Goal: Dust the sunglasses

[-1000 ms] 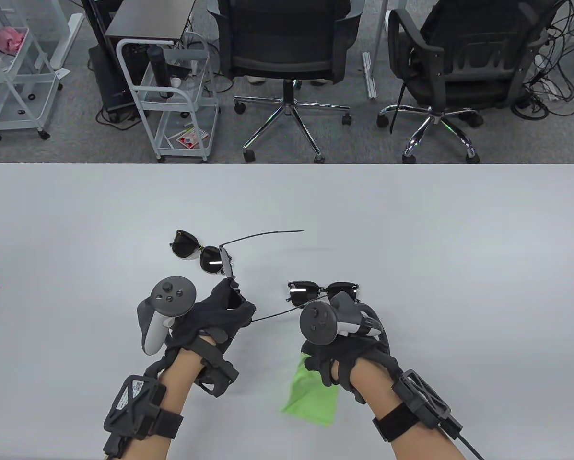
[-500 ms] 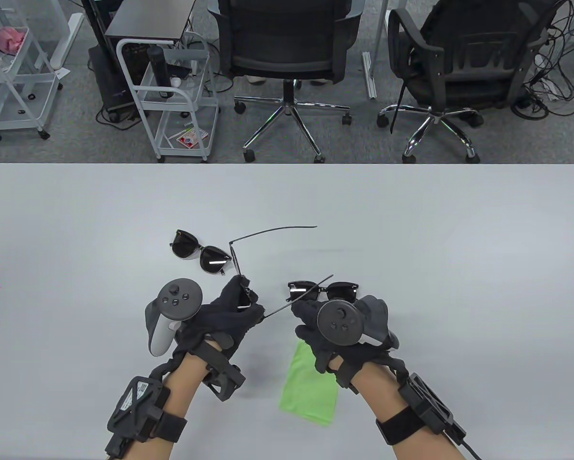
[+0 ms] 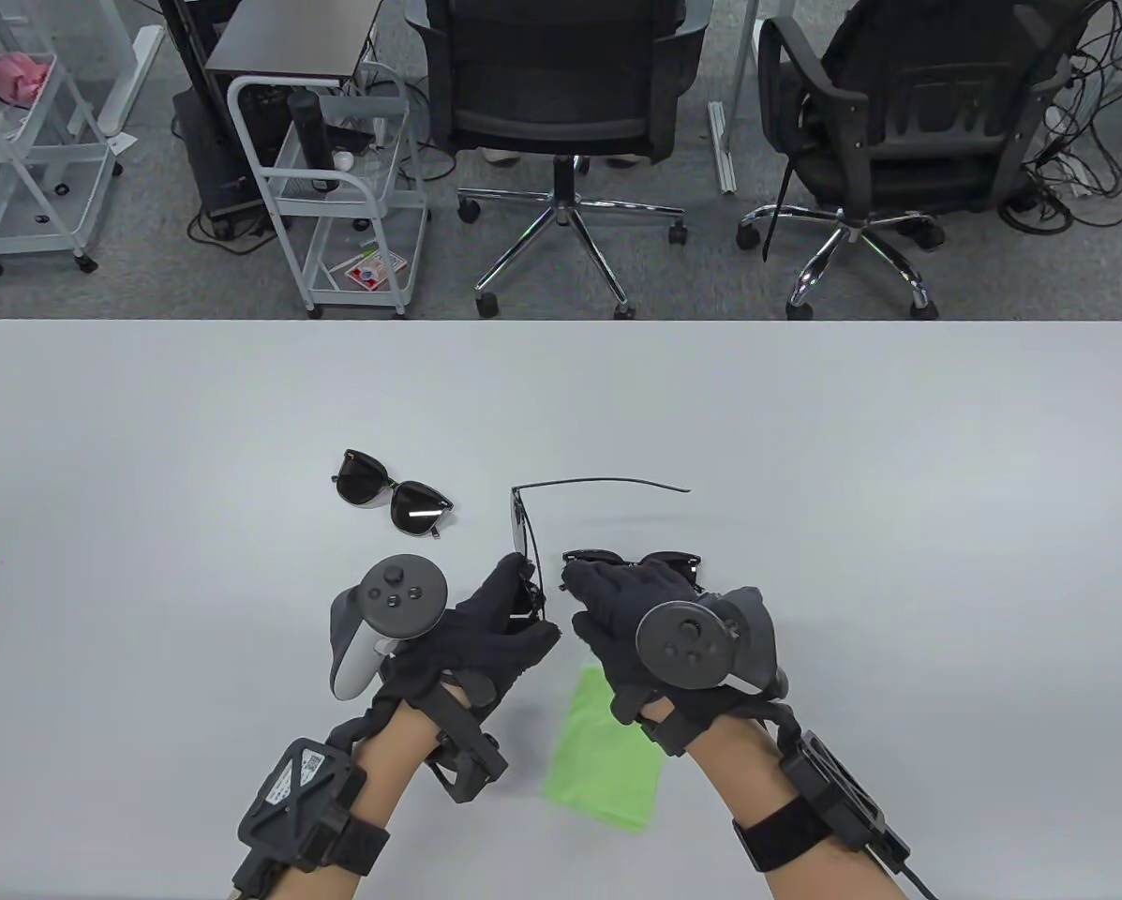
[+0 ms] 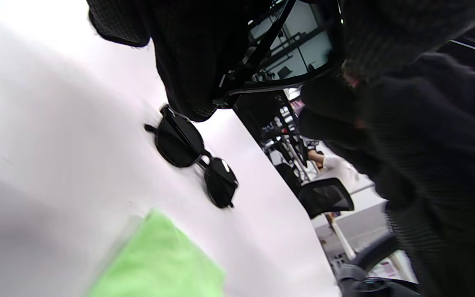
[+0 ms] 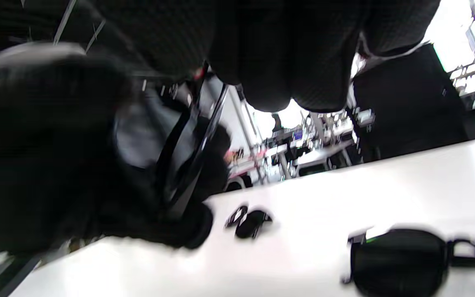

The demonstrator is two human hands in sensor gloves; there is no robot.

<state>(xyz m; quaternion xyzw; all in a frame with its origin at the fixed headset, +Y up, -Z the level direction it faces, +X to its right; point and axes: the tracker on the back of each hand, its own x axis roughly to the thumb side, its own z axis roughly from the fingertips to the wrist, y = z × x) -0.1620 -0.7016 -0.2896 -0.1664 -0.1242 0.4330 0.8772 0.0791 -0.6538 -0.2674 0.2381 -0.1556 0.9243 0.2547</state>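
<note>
My left hand grips a thin-framed pair of sunglasses by one lens, lifted off the table, with one temple swung out to the right. Its lens shows in the left wrist view and its frame in the right wrist view. My right hand reaches across, fingertips at the held pair's near end; whether they pinch it is hidden. A green cloth lies on the table under my right wrist, also seen in the left wrist view.
A second pair of sunglasses lies on the table to the left of the held pair. A third pair lies partly under my right hand and shows in both wrist views. Office chairs stand beyond the far table edge.
My left hand moved right with the held sunglasses, turning them. The temple my right hand pinched no longer sticks out. My right hand closed in on the left.
</note>
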